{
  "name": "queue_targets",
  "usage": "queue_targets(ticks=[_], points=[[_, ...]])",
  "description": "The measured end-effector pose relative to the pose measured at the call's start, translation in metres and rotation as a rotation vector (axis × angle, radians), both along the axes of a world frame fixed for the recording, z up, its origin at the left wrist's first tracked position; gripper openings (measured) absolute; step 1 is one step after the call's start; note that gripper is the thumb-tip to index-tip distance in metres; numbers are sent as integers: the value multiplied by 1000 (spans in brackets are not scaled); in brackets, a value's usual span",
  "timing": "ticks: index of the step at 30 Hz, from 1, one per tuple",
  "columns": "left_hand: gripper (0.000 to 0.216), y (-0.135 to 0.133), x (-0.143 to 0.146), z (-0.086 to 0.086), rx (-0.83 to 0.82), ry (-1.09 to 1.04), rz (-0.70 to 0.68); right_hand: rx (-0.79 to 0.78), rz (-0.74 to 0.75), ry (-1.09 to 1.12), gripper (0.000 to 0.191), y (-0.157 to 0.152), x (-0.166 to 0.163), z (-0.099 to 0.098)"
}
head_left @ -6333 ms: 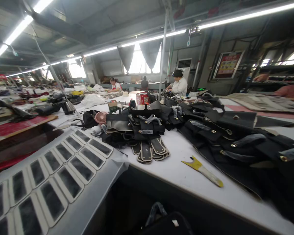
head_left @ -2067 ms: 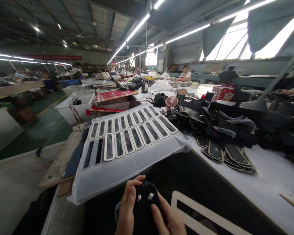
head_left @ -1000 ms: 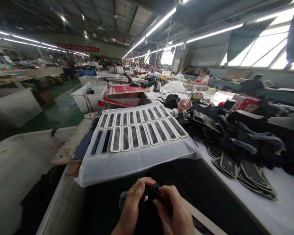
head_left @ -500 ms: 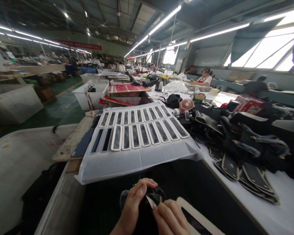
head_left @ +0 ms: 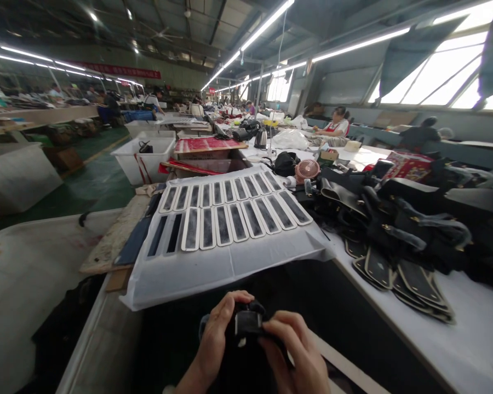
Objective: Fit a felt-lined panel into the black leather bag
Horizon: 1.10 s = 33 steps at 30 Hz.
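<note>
Low in the view, my left hand (head_left: pixel 215 343) and my right hand (head_left: pixel 299 352) both grip a small black leather piece (head_left: pixel 246 323) with a pale edge showing between the fingers. The hands are held over a dark gap in front of the white table (head_left: pixel 427 339). Just beyond them lies a white sheet (head_left: pixel 213 262) carrying two rows of several long dark strips with cream borders (head_left: pixel 230 216). A cream-edged strip (head_left: pixel 345 368) lies low at the right, partly hidden by my right hand.
A heap of black bag parts with metal fittings (head_left: pixel 406 224) covers the table's right side, with flat tab-shaped pieces (head_left: pixel 402 276) in front. A pink fan (head_left: pixel 307 169), a red box (head_left: pixel 408 166) and white bins (head_left: pixel 148 156) stand farther back. Other people work at distant tables.
The black piece has been turned in my hands, so a pale band faces up where a white corner showed. The view has shifted slightly down and left.
</note>
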<state>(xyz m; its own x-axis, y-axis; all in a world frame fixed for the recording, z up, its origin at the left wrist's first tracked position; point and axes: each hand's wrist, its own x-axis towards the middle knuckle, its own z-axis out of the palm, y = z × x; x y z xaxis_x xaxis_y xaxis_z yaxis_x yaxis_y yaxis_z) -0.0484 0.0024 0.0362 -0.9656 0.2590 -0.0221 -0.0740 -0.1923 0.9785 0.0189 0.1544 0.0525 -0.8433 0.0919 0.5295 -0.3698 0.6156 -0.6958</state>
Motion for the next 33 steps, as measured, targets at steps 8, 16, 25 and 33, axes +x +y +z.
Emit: queue_targets(ticks=[8,16,25,33], points=[[52,2,5,-8,57,-40,55,-463,-42,-397,30,-6,-18,-7],[47,1,3,-5,-118,20,78,-507,-53,-441,32,-8,-16,-8],[44,1,4,2,-116,15,86,-576,-5,-525,32,-4,-18,-17],[46,-2,5,-9,-146,1,106,-667,-41,-511,30,-12,-20,-16]])
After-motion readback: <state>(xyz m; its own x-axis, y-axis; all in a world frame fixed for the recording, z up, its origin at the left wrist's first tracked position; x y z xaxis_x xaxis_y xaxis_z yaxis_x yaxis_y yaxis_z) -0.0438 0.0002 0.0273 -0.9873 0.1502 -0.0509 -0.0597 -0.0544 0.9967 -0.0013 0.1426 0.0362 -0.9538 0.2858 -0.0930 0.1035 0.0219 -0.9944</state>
